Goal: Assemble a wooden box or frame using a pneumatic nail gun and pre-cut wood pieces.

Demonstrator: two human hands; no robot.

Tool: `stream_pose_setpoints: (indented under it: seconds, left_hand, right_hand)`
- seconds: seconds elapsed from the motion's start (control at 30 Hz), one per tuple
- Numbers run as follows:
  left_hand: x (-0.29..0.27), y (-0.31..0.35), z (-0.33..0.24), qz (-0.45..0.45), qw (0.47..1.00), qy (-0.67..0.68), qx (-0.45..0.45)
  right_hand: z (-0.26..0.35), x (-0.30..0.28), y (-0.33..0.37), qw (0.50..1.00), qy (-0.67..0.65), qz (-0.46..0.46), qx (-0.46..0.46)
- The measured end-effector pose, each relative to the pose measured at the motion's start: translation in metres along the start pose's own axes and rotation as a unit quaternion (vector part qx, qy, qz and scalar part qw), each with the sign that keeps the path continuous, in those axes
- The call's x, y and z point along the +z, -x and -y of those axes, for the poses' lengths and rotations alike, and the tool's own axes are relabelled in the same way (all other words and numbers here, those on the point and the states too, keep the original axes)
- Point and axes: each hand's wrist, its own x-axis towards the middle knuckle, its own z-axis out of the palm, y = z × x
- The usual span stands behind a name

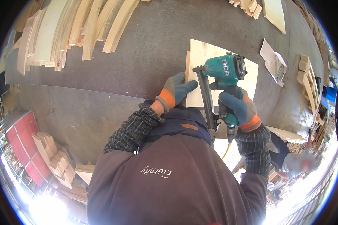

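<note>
My right hand (238, 108), in a blue-grey glove with an orange cuff, is closed round the handle of a teal pneumatic nail gun (216, 67). The gun's long black magazine (205, 90) lies over a pale plywood panel (199, 52), with its nose near the panel's left edge. A yellowish air hose (226, 151) runs down from the handle. My left hand (177, 90), gloved alike, grips the panel's left edge with the thumb on top; some fingers are hidden. A thin wood strip (187, 62) shows along that same edge.
Long wooden strips (86, 28) lie in a row on the dark table (146, 41) at the far left. An opened paper pack (273, 62) with strips of fasteners sits to the right, before a wooden frame (308, 84). Another person (294, 163) is at lower right.
</note>
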Motion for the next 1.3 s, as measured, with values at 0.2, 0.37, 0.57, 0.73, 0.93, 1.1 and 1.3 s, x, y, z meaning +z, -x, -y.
stream_pose_setpoints:
  seconds: [0.2, 0.37, 0.57, 0.73, 0.93, 1.1, 1.3]
  left_hand:
    - [-0.005, 0.001, 0.001, 0.002, 1.0, 0.019, -0.014]
    - [-0.012, -0.01, 0.015, 0.004, 0.999, 0.045, -0.02]
    - [-0.016, -0.018, 0.009, -0.027, 0.997, 0.057, -0.034]
    - [-0.019, -0.026, 0.015, -0.016, 0.999, 0.043, -0.018]
    - [-0.02, -0.027, 0.01, -0.019, 0.998, 0.057, -0.025]
    - [-0.021, -0.028, 0.008, -0.039, 0.997, 0.035, -0.05]
    - [-0.076, -0.07, 0.04, -0.067, 0.973, -0.209, -0.068]
  right_hand:
    - [0.008, 0.0, 0.006, 1.0, -0.006, 0.014, 0.0]
    - [-0.001, -0.006, 0.014, 1.0, 0.007, 0.025, -0.006]
    - [-0.014, -0.006, 0.016, 0.999, -0.015, 0.047, 0.009]
    - [-0.022, -0.002, 0.009, 0.999, 0.004, 0.037, 0.028]
    - [-0.016, 0.001, 0.008, 0.999, -0.016, 0.042, 0.029]
    - [-0.011, -0.001, 0.017, 0.999, 0.012, 0.037, 0.02]
    - [-0.081, -0.055, 0.014, 0.99, 0.056, -0.12, -0.042]
